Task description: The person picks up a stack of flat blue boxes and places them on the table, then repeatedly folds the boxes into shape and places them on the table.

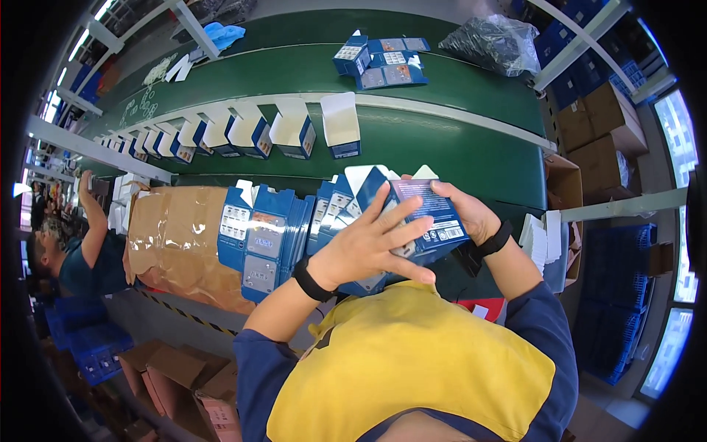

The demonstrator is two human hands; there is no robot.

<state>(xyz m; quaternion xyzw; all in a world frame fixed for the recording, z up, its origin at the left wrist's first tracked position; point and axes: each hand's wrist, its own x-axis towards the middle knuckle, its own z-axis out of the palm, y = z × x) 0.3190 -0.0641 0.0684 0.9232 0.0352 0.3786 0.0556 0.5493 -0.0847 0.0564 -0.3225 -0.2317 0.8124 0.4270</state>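
From the head camera, looking down, both hands hold one small blue box (427, 221) just above the near edge of the green table (456, 155). The left hand (364, 247) lies flat across the front of the box, fingers spread, gripping it. The right hand (471, 214) wraps around its far side, thumb on top, also grasping it. Each wrist wears a black band.

Just left of the hands, a stack of flat blue boxes (265, 236) leans on a brown paper bundle (173, 236). Farther back, a row of open blue and white boxes (294, 132) stands upright on the table with flaps up. Behind them lie more flat blue boxes (383, 62) and a clear bag of dark things (493, 40). Another person (81, 250) sits at the far left, one arm raised.
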